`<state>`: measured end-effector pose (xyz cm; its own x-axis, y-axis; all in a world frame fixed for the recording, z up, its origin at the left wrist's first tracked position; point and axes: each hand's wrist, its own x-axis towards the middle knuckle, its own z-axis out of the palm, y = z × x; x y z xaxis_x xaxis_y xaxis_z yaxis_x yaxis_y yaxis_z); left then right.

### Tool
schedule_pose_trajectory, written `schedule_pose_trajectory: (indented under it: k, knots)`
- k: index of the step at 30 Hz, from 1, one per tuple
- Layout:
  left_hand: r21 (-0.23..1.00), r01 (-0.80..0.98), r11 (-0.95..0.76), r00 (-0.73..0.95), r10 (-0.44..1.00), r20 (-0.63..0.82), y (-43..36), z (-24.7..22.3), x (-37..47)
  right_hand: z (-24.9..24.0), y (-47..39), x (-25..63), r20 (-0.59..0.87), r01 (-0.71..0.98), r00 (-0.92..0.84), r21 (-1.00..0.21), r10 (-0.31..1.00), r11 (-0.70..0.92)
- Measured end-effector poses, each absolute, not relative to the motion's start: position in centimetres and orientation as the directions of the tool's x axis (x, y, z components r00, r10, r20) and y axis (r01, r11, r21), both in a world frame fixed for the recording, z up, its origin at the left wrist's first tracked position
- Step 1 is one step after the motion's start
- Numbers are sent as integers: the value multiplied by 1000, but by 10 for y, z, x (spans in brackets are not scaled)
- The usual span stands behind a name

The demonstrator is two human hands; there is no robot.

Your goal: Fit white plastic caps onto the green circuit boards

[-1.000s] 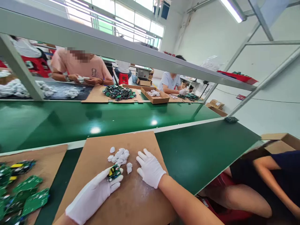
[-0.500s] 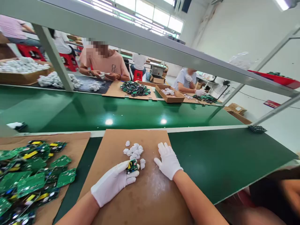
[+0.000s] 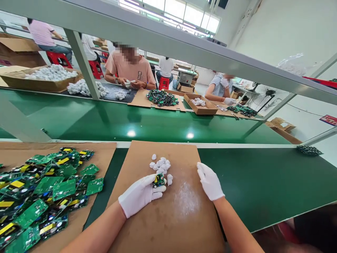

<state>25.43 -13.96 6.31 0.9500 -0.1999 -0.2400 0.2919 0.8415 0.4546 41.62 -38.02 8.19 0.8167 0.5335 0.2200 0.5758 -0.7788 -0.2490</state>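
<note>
A small green circuit board (image 3: 159,180) with a yellow part on it is held in my left hand (image 3: 142,193), between the gloved thumb and fingers. Just beyond that hand, a small heap of crumpled white pieces (image 3: 161,164) lies on the brown cardboard sheet (image 3: 168,221). One separate white piece (image 3: 170,180) is close to the fingertips. At the sheet's right edge rests my right hand (image 3: 210,182), also gloved, palm down with loosely extended fingers close together and nothing visible in it.
On the left, many green circuit boards (image 3: 63,189) are piled on another cardboard sheet (image 3: 109,154). A grey shelf beam (image 3: 168,45) crosses above the green bench (image 3: 258,175). Across the bench, co-workers sit by white pieces, a cardboard box (image 3: 204,109) and a board pile (image 3: 162,98).
My right hand has moved right to the cardboard's edge, its fingers drawn closer together. My left hand still holds the circuit board. The whole view has shifted slightly.
</note>
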Motion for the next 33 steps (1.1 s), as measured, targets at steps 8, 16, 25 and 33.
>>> schedule_pose_trajectory:
  k: [8,16,25,33]
  knots:
    - [454,292,842,950,-203,-235,-141,61,254,53,-464,289,411,510,852,-515,324,-689]
    - [465,259,847,952,-144,-270,-139,55,258,23,-458,290,550,707,678,-305,488,-638]
    - [454,234,860,962,-138,-235,-141,63,257,47,-453,324,461,749,648,-239,606,-618]
    - [528,204,824,969,-94,-228,-141,61,252,96,-344,382,266,565,824,-446,500,-694]
